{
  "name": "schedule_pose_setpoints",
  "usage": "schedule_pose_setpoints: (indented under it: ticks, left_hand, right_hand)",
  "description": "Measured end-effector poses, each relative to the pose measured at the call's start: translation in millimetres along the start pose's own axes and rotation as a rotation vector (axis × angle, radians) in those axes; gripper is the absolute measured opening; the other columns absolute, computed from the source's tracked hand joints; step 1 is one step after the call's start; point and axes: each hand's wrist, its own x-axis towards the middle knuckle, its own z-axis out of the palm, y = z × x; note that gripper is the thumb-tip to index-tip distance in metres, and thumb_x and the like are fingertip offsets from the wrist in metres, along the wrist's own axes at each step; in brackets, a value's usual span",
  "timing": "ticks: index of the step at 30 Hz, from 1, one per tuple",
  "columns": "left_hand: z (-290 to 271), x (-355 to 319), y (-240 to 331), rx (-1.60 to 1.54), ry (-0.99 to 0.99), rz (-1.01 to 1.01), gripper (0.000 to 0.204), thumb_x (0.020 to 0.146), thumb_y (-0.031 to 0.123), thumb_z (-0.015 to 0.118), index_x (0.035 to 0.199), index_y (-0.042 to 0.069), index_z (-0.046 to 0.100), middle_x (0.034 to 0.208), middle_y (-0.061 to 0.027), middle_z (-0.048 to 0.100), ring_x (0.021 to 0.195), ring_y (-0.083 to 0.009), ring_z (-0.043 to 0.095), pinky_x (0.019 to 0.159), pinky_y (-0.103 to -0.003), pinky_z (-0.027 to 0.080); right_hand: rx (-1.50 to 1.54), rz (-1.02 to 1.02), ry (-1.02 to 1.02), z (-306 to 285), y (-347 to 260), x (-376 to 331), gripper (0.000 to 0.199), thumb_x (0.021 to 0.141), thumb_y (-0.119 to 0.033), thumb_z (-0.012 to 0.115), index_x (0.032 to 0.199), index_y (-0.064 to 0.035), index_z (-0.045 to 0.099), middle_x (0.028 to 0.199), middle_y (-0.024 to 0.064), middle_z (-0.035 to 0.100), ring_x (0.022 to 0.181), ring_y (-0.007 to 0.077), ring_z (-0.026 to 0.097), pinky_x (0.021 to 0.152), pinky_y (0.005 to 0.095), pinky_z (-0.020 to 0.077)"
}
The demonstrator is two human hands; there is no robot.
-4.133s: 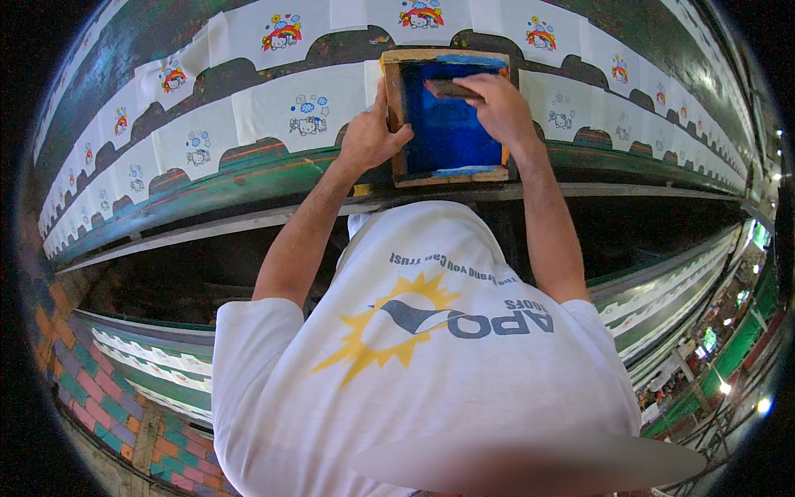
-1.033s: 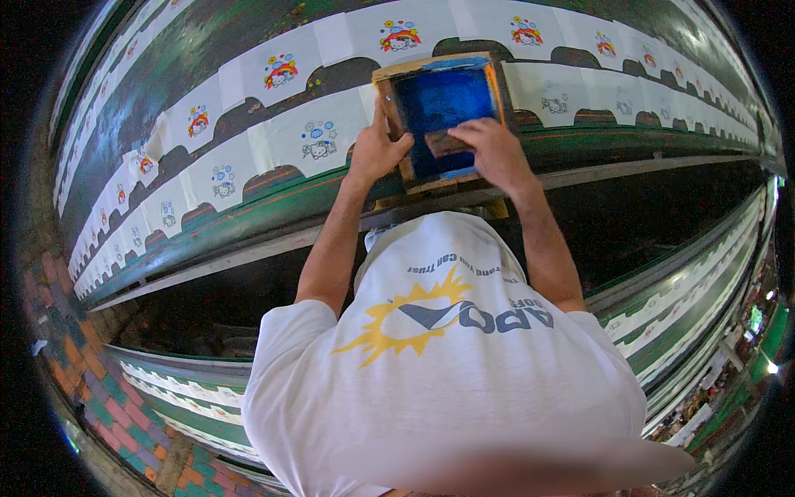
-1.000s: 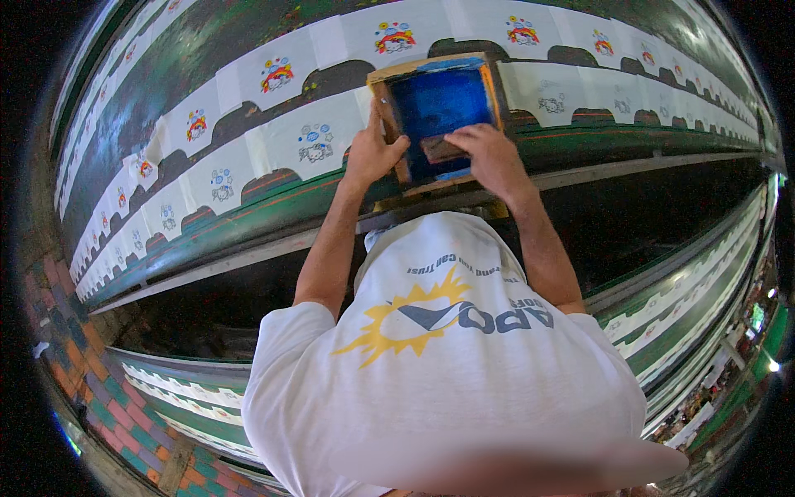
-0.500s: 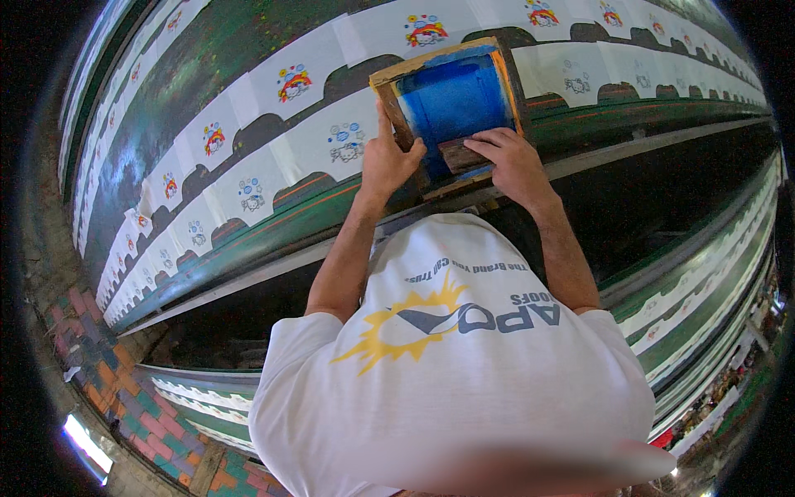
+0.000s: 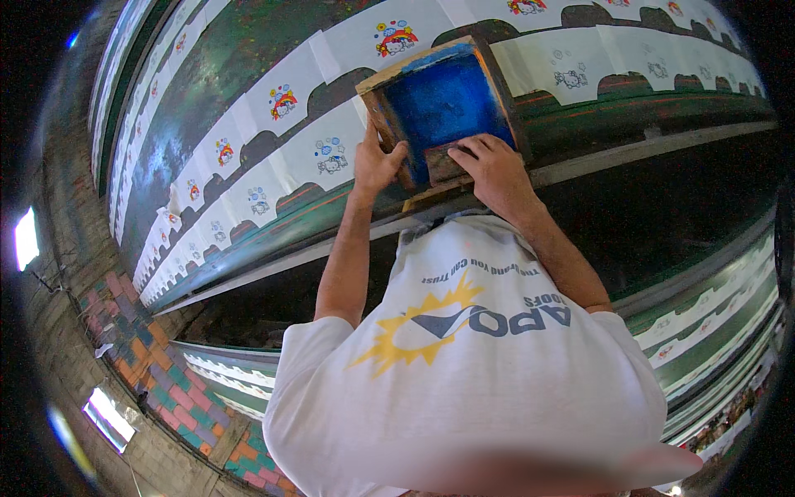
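A wooden screen-printing frame [image 5: 418, 63], its mesh coated in blue ink [image 5: 443, 103], lies on the white panels laid along the long table. My left hand [image 5: 379, 167] is wrapped round the frame's left bar, the thumb on the near side and the forefinger stretched along the wood. Inside the frame, close to its near bar, my right hand [image 5: 499, 171] grips a wooden squeegee [image 5: 442, 169] from the right, fingers bent over its top. The squeegee's lower edge is hidden. Left of the frame, a white panel [image 5: 290, 170] bears a blue and grey cartoon print.
The dark green table [image 5: 224, 108] curves away on both sides with rows of printed white panels, some multicoloured [image 5: 396, 37]. A metal rail [image 5: 654, 149] runs along its near edge. More panel-covered tables stand behind me, and coloured paving [image 5: 166, 373] lies at lower left.
The view has shifted a little. The frame keeps its place among the panels, with both hands still on frame and squeegee. The blue inside the frame looks darker now.
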Motion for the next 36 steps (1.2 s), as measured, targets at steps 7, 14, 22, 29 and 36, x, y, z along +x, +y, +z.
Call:
schedule_pose_setpoints:
  ticks: [7, 14, 22, 29, 36]
  left_hand:
    - [-6.2, -3.7, 12.0, 0.024, -0.062, -0.078, 0.105, 0.087, 0.026, 0.079, 0.173, 0.009, 0.021, 0.095, -0.0272, 0.079, 0.083, -0.0386, 0.08, 0.075, -0.049, 0.063]
    - [-1.2, 1.1, 3.0, 0.11, -0.019, -0.032, 0.107, 0.087, 0.036, 0.077, 0.17, -0.002, 0.023, 0.091, -0.0288, 0.078, 0.082, -0.0459, 0.078, 0.075, -0.051, 0.063]
    - [0.5, -1.3, -3.9, -0.007, -0.04, 0.013, 0.11, 0.087, 0.036, 0.077, 0.17, -0.004, 0.019, 0.093, -0.0312, 0.077, 0.085, -0.0489, 0.078, 0.077, -0.052, 0.063]
    - [-3.1, -0.1, -1.6, -0.047, -0.049, 0.044, 0.111, 0.087, 0.035, 0.076, 0.171, -0.003, 0.015, 0.094, -0.0334, 0.077, 0.087, -0.0521, 0.077, 0.081, -0.055, 0.063]
    - [-5.2, 0.1, 1.9, 0.002, -0.055, 0.032, 0.113, 0.087, 0.037, 0.076, 0.171, -0.004, 0.013, 0.093, -0.0351, 0.076, 0.087, -0.053, 0.076, 0.082, -0.057, 0.063]
  right_hand:
    - [0.099, 0.012, -0.123, -13.8, 9.8, 18.8, 0.043, 0.084, 0.002, 0.065, 0.125, -0.004, 0.076, 0.121, 0.0117, 0.074, 0.117, 0.0334, 0.067, 0.102, 0.0462, 0.0553]
    - [0.029, 0.037, -0.062, -11.5, 3.3, 6.4, 0.043, 0.082, -0.001, 0.068, 0.124, -0.0066, 0.078, 0.118, 0.0118, 0.073, 0.116, 0.0337, 0.067, 0.104, 0.0466, 0.0548]
    - [-0.066, -0.032, 0.078, 9.6, 31.7, 74.9, 0.044, 0.085, -0.003, 0.072, 0.129, -0.0088, 0.078, 0.125, 0.0127, 0.074, 0.115, 0.0356, 0.069, 0.103, 0.0496, 0.0559]
    - [0.069, 0.163, -0.222, -19.0, 46.4, 133.5, 0.034, 0.098, -0.014, 0.075, 0.132, -0.0147, 0.078, 0.127, 0.0162, 0.076, 0.124, 0.0377, 0.07, 0.108, 0.0505, 0.0542]
    - [0.004, 0.116, -0.177, -8.5, 38.5, 132.5, 0.039, 0.095, -0.005, 0.074, 0.134, -0.0125, 0.077, 0.127, 0.0159, 0.075, 0.121, 0.0384, 0.07, 0.107, 0.0488, 0.0553]
